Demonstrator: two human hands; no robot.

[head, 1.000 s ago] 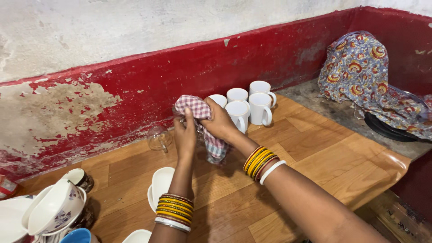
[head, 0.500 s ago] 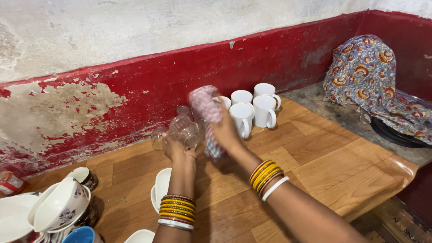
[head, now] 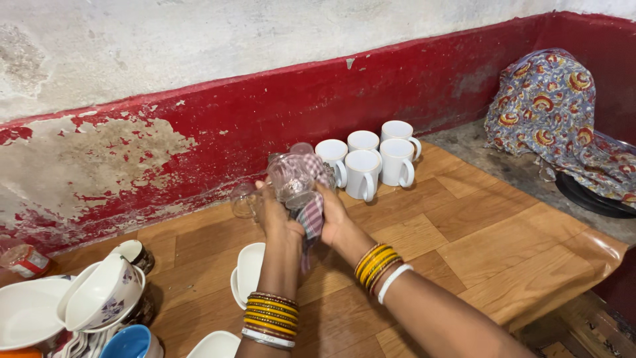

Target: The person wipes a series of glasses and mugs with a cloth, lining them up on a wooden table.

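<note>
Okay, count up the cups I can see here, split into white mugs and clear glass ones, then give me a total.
White mugs: 4, grouped by the red wall
Clear glass cups: 2, one in the left hand against the checked cloth in the right hand, one on the counter
Total: 6

Mugs (head: 371,162) far centre by wall (head: 199,126); glass cup (head: 244,200) left of them; bowls (head: 99,301) near left; draped cloth (head: 556,113) far right.
</note>
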